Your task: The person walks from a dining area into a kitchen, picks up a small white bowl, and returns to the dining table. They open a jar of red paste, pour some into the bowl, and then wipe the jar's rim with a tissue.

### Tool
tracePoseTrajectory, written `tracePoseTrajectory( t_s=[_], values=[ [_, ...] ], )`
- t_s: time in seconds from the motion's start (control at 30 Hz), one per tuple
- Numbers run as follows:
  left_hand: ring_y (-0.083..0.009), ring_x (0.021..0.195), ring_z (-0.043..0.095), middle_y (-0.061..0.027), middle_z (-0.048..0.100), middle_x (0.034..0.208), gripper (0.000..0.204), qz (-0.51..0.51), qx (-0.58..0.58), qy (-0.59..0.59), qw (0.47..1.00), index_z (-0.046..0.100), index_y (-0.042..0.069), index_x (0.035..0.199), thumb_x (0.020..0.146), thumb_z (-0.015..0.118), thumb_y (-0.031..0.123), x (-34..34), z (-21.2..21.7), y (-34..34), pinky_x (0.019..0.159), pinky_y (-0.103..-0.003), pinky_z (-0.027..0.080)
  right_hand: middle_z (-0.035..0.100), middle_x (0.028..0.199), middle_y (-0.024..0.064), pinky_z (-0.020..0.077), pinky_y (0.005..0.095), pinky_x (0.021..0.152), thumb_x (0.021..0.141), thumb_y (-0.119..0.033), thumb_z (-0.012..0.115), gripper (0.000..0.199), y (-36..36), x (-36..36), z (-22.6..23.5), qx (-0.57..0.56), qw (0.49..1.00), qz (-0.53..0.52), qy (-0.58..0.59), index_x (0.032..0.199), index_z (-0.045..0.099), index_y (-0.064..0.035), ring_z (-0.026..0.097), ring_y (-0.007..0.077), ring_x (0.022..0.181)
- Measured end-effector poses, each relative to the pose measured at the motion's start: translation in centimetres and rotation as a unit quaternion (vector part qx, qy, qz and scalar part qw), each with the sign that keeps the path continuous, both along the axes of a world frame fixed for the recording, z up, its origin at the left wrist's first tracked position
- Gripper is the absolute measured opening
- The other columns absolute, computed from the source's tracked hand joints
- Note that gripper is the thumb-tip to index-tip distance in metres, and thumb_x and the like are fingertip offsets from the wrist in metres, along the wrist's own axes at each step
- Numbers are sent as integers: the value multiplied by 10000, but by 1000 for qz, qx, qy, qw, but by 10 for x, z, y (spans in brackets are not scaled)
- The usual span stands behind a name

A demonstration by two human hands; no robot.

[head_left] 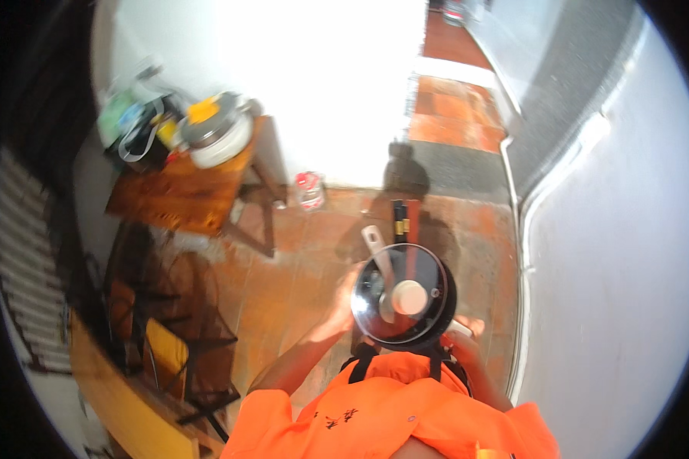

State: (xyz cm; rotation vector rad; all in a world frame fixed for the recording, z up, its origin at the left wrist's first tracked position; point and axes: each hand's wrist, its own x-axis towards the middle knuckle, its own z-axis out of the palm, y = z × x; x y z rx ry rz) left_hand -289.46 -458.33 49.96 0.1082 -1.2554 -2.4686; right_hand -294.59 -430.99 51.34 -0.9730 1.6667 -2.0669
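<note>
I carry a black pot (442, 304) in front of my chest, covered by a glass lid (375, 294) with a white knob. A pale spoon handle (373, 239) sticks out from under the lid toward the far side. My left hand (343, 302) grips the pot's left side. My right hand (467, 329) holds the right side by a white handle and is mostly hidden behind the pot. My orange sleeves fill the lower edge.
A wooden table (180, 195) at the left carries a white cooker with a lid (218, 134), bags and containers. A plastic bottle (310, 190) stands on the tiled floor by the white wall. A wire rack (195, 329) and a wooden bench are at lower left.
</note>
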Motion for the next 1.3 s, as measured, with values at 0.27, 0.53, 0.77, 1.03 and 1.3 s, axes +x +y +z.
tracePoseTrajectory(
  t_s=[0.27,0.53,0.77,1.03,1.3],
  values=[
    [-145,980,578,-63,611,1106,364,-57,26,-3,998,581,31,1171,954,480,305,-353,87,49,881,-304,467,578,620,27,364,241,501,738,-189,633,210,62,-334,104,59,996,-62,39,784,656,15,526,98,544],
    [-149,989,577,-75,609,1112,376,-106,42,18,993,585,21,1154,955,463,315,-563,201,84,876,-300,467,588,701,29,388,256,531,763,-207,673,229,110,-542,174,109,990,-83,-19,841,645,7,547,125,600],
    [-152,997,577,-86,607,1118,388,-123,-56,107,985,589,11,1140,957,449,324,-703,266,96,872,-296,467,624,863,117,442,291,711,852,-112,581,204,125,-643,233,94,953,-250,141,975,614,47,572,216,798],
    [-179,1034,573,-91,604,1143,434,-9,-71,34,997,550,33,1215,959,473,374,-781,292,95,907,-315,460,585,592,69,375,269,494,780,-282,665,333,99,-732,293,39,937,-269,221,776,630,48,508,144,514],
    [-184,997,599,-105,636,1100,392,94,-12,-80,992,586,15,1169,954,425,300,-731,300,94,902,-317,468,574,822,94,442,265,532,785,-164,618,306,82,-770,298,18,989,-53,139,999,579,51,537,151,598]
  ],
)
